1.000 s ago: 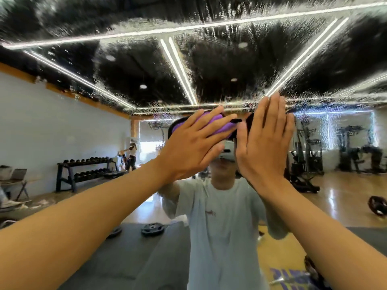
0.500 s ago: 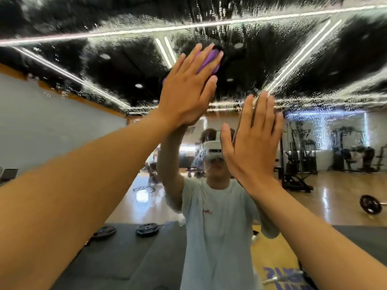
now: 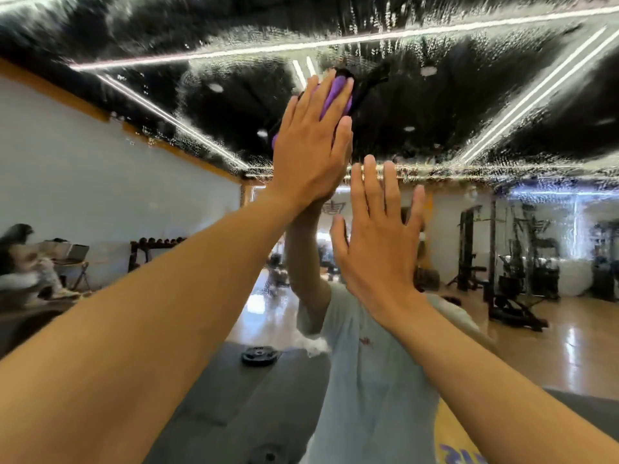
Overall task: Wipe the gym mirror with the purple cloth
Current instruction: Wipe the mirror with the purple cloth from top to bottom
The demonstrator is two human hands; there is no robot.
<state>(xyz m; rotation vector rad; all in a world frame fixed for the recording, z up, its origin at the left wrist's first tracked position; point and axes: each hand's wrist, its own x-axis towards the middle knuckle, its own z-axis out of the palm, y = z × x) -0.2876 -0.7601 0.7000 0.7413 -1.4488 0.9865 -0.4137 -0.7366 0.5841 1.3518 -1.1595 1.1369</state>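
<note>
Head view: left hand (image 3: 310, 145) is raised high on the gym mirror (image 3: 469, 112), fingers straight & pressed flat over the purple cloth (image 3: 335, 92), pinning it to the glass. Cloth is bunched under the palm; its long axis runs from approx 7 o'clock up to 1 o'clock, purple showing between the fingers & at the heel of the hand, a dark edge poking out toward 1 o'clock. Right hand (image 3: 378, 249) sits at approx 5 o'clock from the left, fingers spread & straight, palm flat on the glass, holding nothing. Upper mirror is streaked w/ wet droplets. Reflected: person's pale T-shirt (image 3: 368, 380), a weight plate (image 3: 259, 356) on the dark floor mat (image 3: 254, 413), dumbbell rack (image 3: 150, 249) at 9 o'clock, gym machines (image 3: 522, 272) at 3 o'clock.
</note>
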